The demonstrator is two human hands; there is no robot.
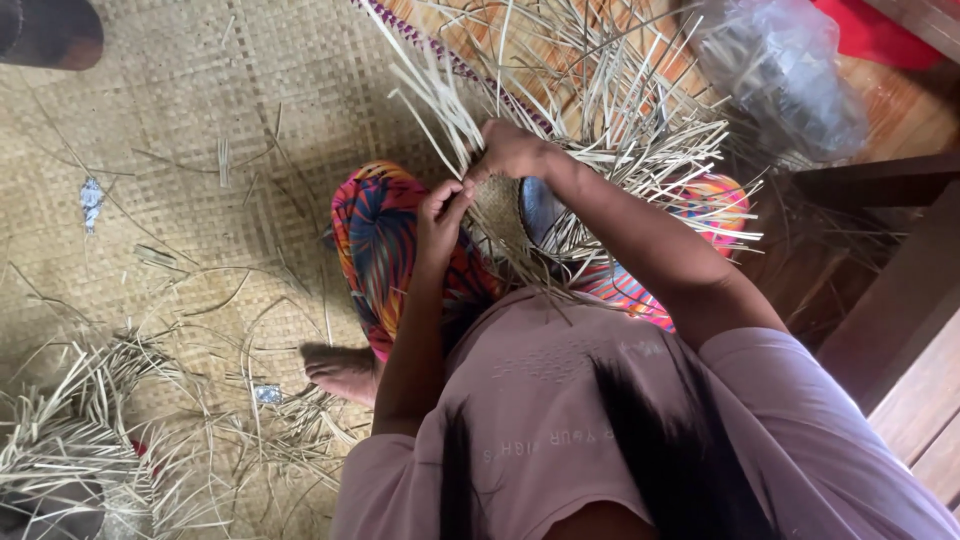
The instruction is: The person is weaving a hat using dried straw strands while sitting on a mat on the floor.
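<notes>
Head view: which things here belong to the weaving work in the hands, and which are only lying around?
In the work:
- left hand pinching the half-woven basket
- right hand gripping its loose straw strips

Lying about:
- woven floor mat
- straw heap at lower left
- clear plastic bag
- small silver wrapper
- dark object in the top left corner

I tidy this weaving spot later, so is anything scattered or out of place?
Yes: loose straw strips and small silvery scraps litter the woven mat left of both hands, which grip the half-woven piece.
</notes>
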